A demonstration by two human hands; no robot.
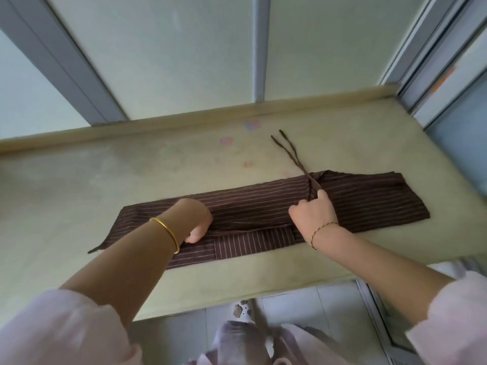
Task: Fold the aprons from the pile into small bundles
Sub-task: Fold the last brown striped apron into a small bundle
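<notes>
A dark brown apron (363,198) with thin pale stripes lies folded into a long narrow strip across the yellowish table (79,185). My left hand (196,219), with a gold bangle on the wrist, rests on the strip's left half with its fingers curled down onto the cloth. My right hand (313,214) pinches the apron's two thin ties (290,151) near the strip's middle. The ties run up and away from that hand over the bare tabletop. A striped pocket panel (253,245) shows along the near edge.
Frosted window panes with grey frames (261,48) rise behind the table's raised back edge (184,119). Faded pink and blue marks (251,125) dot the tabletop. A grey tiled floor (303,299) and my pale clothing show below the near edge.
</notes>
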